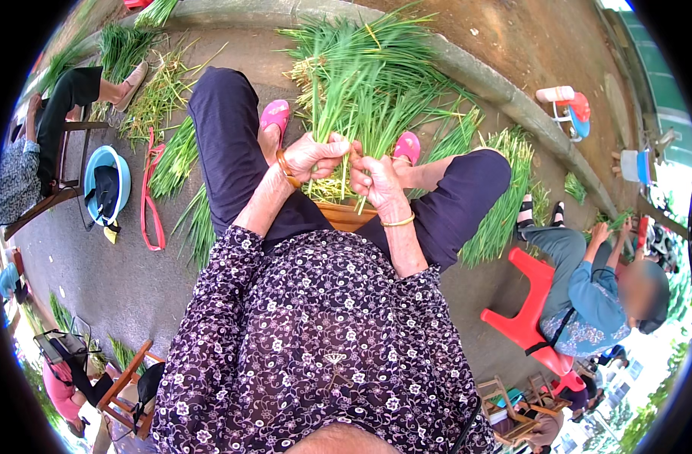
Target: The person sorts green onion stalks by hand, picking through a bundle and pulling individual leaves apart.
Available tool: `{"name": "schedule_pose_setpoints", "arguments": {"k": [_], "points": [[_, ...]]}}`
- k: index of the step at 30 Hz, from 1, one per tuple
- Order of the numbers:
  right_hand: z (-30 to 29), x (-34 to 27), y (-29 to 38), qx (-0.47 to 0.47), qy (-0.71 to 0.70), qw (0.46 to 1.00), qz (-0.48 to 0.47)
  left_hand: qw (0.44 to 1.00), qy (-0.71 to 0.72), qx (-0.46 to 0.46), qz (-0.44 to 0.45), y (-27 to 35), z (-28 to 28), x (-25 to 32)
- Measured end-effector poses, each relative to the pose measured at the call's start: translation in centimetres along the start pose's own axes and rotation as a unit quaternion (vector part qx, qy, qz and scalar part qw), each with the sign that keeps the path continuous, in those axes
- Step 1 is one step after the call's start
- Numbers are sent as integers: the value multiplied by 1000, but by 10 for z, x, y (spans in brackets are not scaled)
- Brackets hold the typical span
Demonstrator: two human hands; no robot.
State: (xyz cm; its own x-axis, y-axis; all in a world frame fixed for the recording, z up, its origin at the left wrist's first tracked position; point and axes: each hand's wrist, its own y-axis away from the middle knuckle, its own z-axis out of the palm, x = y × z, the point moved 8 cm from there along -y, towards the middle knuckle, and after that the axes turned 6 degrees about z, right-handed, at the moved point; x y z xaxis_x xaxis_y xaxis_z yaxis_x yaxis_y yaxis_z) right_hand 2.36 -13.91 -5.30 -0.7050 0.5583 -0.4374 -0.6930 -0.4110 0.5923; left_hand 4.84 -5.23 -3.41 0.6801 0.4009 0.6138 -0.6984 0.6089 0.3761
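Observation:
Between my knees, my left hand (321, 154) is closed around a bunch of long green leafy stalks (330, 108), their leaves pointing away from me. A brownish bangle circles that wrist. Close beside it, almost touching, my right hand (374, 177) grips a second bunch of green stalks (380, 127), with pale stem ends showing below the fingers. Beyond both hands, a large heap of the same green stalks (380, 51) lies on the pavement against the kerb. Yellowish trimmings (330, 189) and a brown wooden surface (346, 215) show below my hands.
More green bundles (502, 198) lie beside my right knee, others (178, 159) by my left. A blue basin (124, 180) holding a black bag and a pink strap (147, 198) are at left. One person sits at left, another on a red plastic stool (530, 301) at right. A concrete kerb (493, 88) curves ahead.

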Motion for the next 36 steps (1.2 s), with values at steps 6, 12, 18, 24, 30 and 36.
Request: {"name": "schedule_pose_setpoints", "arguments": {"k": [6, 12, 18, 24, 30, 36], "points": [[21, -14, 17, -57, 43, 997, -2, 990, -63, 121, 28, -3, -29, 12], [5, -25, 15, -36, -1, 999, -40, 990, -46, 134, 23, 1, -31, 15], [4, -16, 7, 5, 4, 999, -44, 989, -59, 133, 14, -1, -30, 3], [0, -11, 8, 55, 107, 992, -40, 985, -116, 124, 13, -3, -29, -3], [9, -11, 9, 61, 108, 991, -47, 989, -112, 97, 23, -2, -19, -2], [7, -11, 7, 34, 76, 996, -30, 992, -93, 88, 21, 0, -22, 2]]}}
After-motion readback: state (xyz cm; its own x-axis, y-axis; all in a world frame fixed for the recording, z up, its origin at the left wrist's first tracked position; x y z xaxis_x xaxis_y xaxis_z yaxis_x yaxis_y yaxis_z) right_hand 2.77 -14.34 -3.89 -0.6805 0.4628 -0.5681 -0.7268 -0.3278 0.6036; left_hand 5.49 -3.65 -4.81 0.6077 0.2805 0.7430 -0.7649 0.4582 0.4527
